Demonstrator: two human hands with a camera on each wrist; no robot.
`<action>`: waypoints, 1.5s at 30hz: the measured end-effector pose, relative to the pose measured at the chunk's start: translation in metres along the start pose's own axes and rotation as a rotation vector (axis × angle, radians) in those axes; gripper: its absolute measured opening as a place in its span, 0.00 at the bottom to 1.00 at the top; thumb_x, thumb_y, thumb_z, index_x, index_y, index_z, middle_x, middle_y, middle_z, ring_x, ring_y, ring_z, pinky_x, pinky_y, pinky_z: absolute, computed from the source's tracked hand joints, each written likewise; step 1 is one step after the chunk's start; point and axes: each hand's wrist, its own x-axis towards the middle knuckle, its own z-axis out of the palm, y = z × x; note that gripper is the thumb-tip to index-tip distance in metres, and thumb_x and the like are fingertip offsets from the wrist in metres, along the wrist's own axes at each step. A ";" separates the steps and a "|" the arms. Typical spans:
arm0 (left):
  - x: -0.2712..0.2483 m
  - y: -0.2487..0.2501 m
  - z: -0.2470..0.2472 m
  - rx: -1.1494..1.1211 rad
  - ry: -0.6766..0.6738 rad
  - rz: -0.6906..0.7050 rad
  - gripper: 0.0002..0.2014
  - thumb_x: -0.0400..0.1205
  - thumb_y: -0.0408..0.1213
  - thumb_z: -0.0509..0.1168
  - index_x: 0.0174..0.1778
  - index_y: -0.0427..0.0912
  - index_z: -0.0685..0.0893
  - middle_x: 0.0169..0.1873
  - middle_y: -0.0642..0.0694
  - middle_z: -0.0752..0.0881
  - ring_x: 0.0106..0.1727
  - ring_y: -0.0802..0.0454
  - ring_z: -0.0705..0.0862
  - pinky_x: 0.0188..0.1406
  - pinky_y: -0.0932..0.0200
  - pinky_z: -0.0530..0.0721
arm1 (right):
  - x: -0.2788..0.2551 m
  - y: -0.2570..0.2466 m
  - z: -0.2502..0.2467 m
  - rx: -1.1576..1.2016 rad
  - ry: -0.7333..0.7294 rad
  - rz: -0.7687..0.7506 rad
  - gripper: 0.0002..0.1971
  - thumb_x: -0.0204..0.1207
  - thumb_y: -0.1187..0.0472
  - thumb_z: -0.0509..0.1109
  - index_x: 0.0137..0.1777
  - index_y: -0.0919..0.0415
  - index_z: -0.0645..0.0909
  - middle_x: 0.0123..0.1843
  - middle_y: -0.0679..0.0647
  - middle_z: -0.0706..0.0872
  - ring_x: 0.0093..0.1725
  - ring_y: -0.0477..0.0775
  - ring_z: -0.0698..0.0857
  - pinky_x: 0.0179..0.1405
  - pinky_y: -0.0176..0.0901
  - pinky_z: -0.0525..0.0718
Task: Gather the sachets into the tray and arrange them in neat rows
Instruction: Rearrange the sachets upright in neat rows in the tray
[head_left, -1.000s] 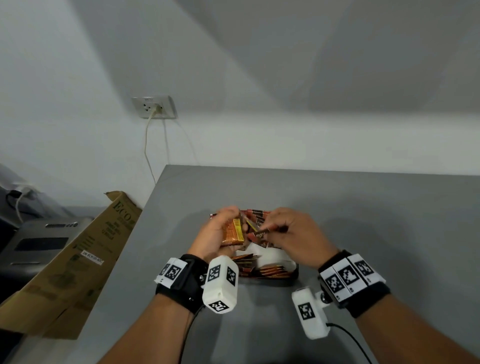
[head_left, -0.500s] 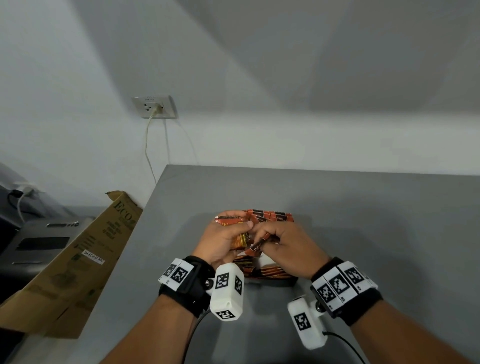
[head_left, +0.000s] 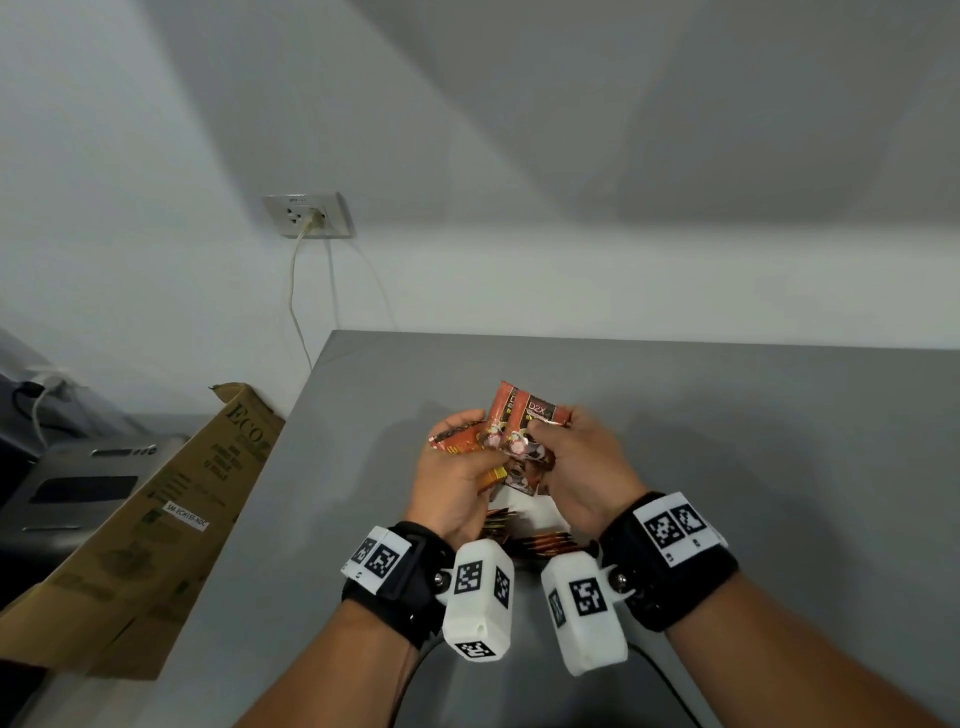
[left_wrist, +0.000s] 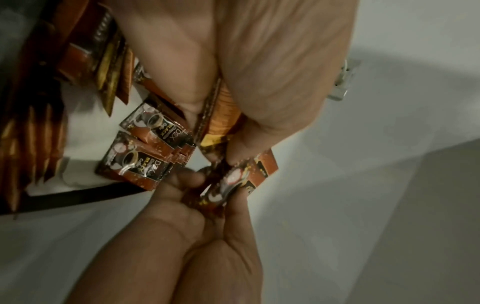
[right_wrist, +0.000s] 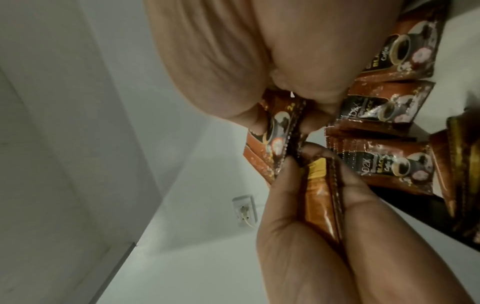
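Note:
Both hands hover close together over the tray (head_left: 521, 508), whose white floor and dark rim (left_wrist: 78, 197) show only in part. My left hand (head_left: 470, 441) grips a stack of orange sachets (head_left: 460, 446), also seen edge-on as the orange stack (right_wrist: 319, 195). My right hand (head_left: 550, 427) pinches two brown coffee sachets (head_left: 525, 418) upright beside that stack; the same pair (left_wrist: 241, 181) shows between its fingers. More sachets (left_wrist: 140, 162) lie and stand in the tray (right_wrist: 415, 209), with some sachets (right_wrist: 389, 164) face up.
The grey table (head_left: 727, 441) stretches bare to the right and back. Off its left edge lean a cardboard box (head_left: 156, 509) and a grey machine (head_left: 78, 483). A wall socket (head_left: 309, 214) with a hanging cable is behind.
Both hands have risen from tray level. The right hand has drawn two sachets up and now holds them upright above the left hand's stack.

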 end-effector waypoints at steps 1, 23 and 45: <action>-0.001 0.001 -0.001 0.003 -0.017 -0.030 0.24 0.69 0.11 0.66 0.58 0.36 0.80 0.47 0.28 0.86 0.32 0.40 0.87 0.23 0.55 0.84 | 0.000 -0.003 0.000 -0.014 0.010 -0.009 0.09 0.85 0.70 0.64 0.63 0.64 0.76 0.55 0.65 0.88 0.40 0.54 0.88 0.31 0.45 0.84; 0.010 0.015 -0.027 0.108 -0.093 -0.374 0.29 0.83 0.60 0.62 0.52 0.33 0.89 0.39 0.33 0.87 0.34 0.42 0.85 0.32 0.54 0.82 | -0.009 -0.023 -0.022 -0.752 -0.148 -0.535 0.08 0.82 0.63 0.71 0.46 0.49 0.78 0.39 0.47 0.86 0.39 0.48 0.85 0.44 0.52 0.86; 0.015 0.028 -0.018 0.231 -0.133 -0.131 0.13 0.80 0.22 0.56 0.56 0.35 0.81 0.42 0.32 0.88 0.36 0.38 0.87 0.32 0.48 0.88 | -0.010 -0.027 -0.025 -0.859 -0.320 -0.260 0.13 0.87 0.62 0.63 0.69 0.51 0.73 0.58 0.48 0.88 0.53 0.47 0.89 0.50 0.38 0.87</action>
